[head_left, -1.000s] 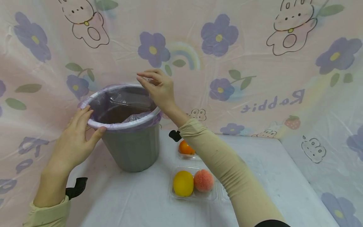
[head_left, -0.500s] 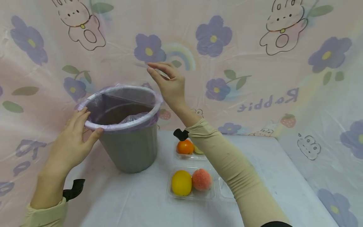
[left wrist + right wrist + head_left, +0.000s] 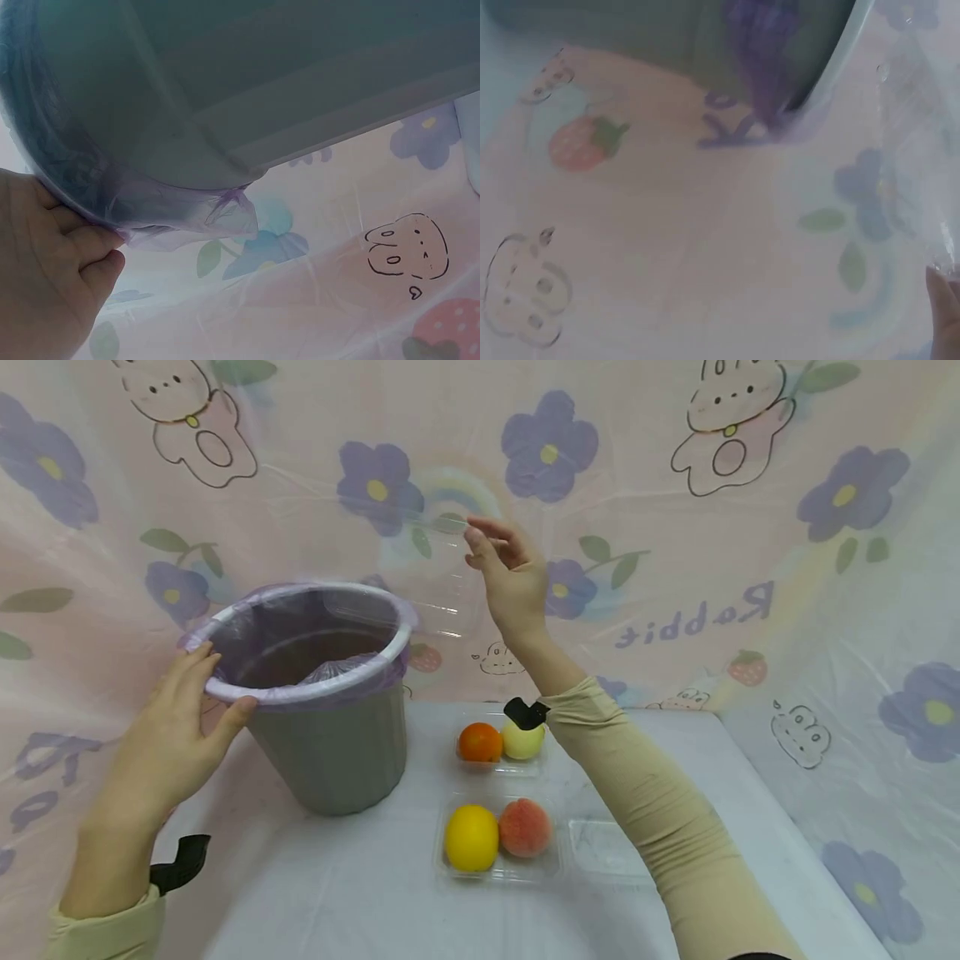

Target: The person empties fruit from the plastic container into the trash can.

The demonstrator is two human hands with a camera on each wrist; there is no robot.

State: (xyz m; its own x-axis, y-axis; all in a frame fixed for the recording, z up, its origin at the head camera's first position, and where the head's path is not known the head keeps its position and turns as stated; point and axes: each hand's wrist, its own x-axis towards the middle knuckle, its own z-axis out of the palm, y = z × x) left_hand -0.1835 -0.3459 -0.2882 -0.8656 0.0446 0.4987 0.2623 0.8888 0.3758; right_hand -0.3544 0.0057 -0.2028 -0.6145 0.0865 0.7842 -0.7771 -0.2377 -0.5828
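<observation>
A grey trash bin (image 3: pixel 333 752) with a white rim and a thin purple liner (image 3: pixel 172 214) stands on the left. My left hand (image 3: pixel 168 743) grips its near left rim, thumb at the front and fingers along the side; the left wrist view has those fingers bent against the liner's edge. Right of the bin and above the table, my right hand (image 3: pixel 513 572) pinches a clear plastic box (image 3: pixel 922 150) by its edge. In the head view that box overlaps the bin's right rim, its outline faint against the backdrop. Only fingertips of this hand enter the right wrist view.
Two clear boxes hold fruit: an orange (image 3: pixel 481 742) with a pale yellow-green fruit (image 3: pixel 522 740) behind, a yellow fruit (image 3: pixel 472 838) with a peach (image 3: pixel 526 828) in front. Another clear box (image 3: pixel 607 847) lies right of these, partly behind the right sleeve. A patterned curtain (image 3: pixel 637 510) surrounds the table.
My right hand has moved right from the bin's rim, bringing the clear plastic box away from above the bin's mouth. The left hand keeps its place on the rim; the head view has shifted slightly.
</observation>
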